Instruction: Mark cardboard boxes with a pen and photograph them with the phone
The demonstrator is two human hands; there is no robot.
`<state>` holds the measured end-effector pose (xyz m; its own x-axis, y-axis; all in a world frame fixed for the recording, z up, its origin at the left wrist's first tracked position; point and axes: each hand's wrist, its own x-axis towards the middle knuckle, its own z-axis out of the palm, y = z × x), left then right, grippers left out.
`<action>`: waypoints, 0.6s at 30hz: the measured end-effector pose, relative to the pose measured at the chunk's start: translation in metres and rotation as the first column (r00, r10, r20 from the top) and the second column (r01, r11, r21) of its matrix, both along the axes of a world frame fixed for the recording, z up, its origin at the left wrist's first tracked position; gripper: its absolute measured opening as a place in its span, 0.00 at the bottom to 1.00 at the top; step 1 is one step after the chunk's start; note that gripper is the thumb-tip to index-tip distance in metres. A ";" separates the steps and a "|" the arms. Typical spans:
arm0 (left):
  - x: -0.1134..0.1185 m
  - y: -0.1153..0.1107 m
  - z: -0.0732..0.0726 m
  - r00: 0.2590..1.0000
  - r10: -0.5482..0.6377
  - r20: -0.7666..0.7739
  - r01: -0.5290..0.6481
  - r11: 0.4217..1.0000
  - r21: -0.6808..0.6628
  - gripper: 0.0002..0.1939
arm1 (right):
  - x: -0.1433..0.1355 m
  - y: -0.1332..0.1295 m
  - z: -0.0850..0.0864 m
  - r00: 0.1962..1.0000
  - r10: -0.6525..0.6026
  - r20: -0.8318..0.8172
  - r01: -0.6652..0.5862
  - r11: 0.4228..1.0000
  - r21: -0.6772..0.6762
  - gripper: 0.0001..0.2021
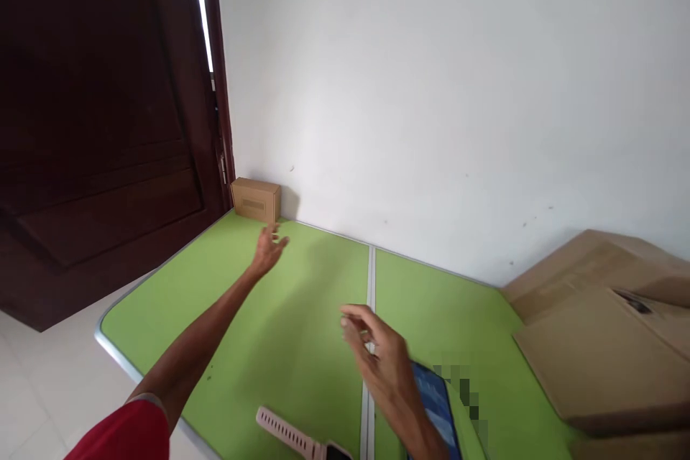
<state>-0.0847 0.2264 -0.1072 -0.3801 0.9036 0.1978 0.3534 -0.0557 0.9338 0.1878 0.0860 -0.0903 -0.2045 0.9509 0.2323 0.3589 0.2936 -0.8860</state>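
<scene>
No text, brand or number can be read. The small box (pixel 256 195) at the back of the table (pixel 177 302) bears a darker printed panel (pixel 253 205) on its front, too small to make out. On the phone (pixel 438 404), pale marks show near the top of the lit blue screen, too blurred to read. The watch (pixel 302 441) has a dark face, cut off by the lower edge of the view.

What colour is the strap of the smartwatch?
The smartwatch strap is pale pink, clearest in head view.
</scene>
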 end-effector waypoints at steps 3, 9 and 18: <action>-0.072 0.032 0.006 0.962 0.274 0.013 -0.274 0.962 0.006 0.25 | -0.055 0.060 -0.006 0.984 0.179 0.015 -0.177 0.980 -0.090 0.25; -0.167 0.103 0.013 0.915 0.404 0.012 -0.403 0.915 -0.025 0.44 | -0.151 0.203 -0.025 0.978 0.210 0.020 -0.203 0.964 -0.169 0.48; -0.205 0.159 -0.006 0.972 0.224 0.076 -0.216 0.971 -0.102 0.38 | -0.256 0.325 -0.045 0.993 0.108 -0.056 -0.116 0.979 -0.166 0.61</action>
